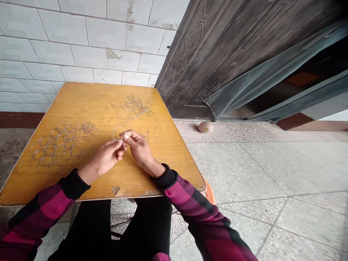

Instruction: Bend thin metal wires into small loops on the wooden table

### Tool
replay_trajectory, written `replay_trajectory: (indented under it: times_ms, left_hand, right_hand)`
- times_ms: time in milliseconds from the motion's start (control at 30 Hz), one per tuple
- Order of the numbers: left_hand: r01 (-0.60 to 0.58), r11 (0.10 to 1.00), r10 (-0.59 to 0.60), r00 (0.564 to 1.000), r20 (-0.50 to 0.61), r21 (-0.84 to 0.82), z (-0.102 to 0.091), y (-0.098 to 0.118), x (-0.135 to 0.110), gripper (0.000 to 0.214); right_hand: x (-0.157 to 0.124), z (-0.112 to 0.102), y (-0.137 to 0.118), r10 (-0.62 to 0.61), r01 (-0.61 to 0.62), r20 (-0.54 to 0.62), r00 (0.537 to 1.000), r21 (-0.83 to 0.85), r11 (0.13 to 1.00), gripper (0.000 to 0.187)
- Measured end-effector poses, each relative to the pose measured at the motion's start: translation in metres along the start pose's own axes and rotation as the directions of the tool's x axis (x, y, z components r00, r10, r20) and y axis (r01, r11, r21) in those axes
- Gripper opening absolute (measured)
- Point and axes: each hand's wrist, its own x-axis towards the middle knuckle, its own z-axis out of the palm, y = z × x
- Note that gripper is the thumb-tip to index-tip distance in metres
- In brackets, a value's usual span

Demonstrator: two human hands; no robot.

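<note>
Above the bench (174,159), 1 wire ring (119,127) is pinched at its lower right by the fingertips of the left hand (107,157) and the right hand (139,148). It is best steadied on 1 side and worked lightly from the other, so its round shape is kept. The pinched stretch is hidden by the fingers; whether the ring is closed there cannot be told. In the left pile (66,141) and far pile (134,105), single wires are hardly made out.

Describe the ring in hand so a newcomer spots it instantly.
Find the yellow-brown table in front of the white tiled wall. To the right of its large left-side wire pile, the left hand and right hand meet. Their grip holds a thin wire ring, set apart by being raised while the others lie on the tabletop.
</note>
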Motion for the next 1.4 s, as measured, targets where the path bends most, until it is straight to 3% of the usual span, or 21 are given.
replay_trajectory:
  times_ms: [400, 733, 900, 1200, 1400]
  left_hand:
    - [0.1, 0.993, -0.094, 0.992, 0.084, -0.066, -0.003, 0.003, 0.002, 0.022]
    - [0.119, 0.993, -0.121, 0.986, 0.118, 0.028, -0.005, -0.001, 0.0, 0.024]
    - [0.15, 0.983, -0.164, 0.977, 0.14, 0.102, -0.007, -0.004, -0.001, 0.025]
    - [0.231, 0.95, -0.264, 0.953, 0.148, 0.208, 0.002, -0.019, -0.014, 0.033]
    - [0.28, 0.915, -0.334, 0.93, 0.156, 0.291, -0.002, -0.019, -0.016, 0.032]
  right_hand:
    - [-0.001, -0.002, -0.002, -0.044, 0.045, 0.01, 0.999, -0.102, 0.994, 0.028]
    - [0.0, -0.012, -0.01, -0.076, 0.082, 0.037, 0.996, -0.208, 0.975, 0.027]
    - [0.002, -0.021, -0.022, -0.029, 0.045, 0.067, 0.997, -0.248, 0.968, 0.028]
    - [0.014, -0.046, -0.04, -0.078, 0.071, -0.053, 0.996, -0.122, 0.99, 0.028]
    - [0.016, -0.055, -0.047, -0.051, 0.042, -0.056, 0.997, -0.159, 0.986, 0.032]
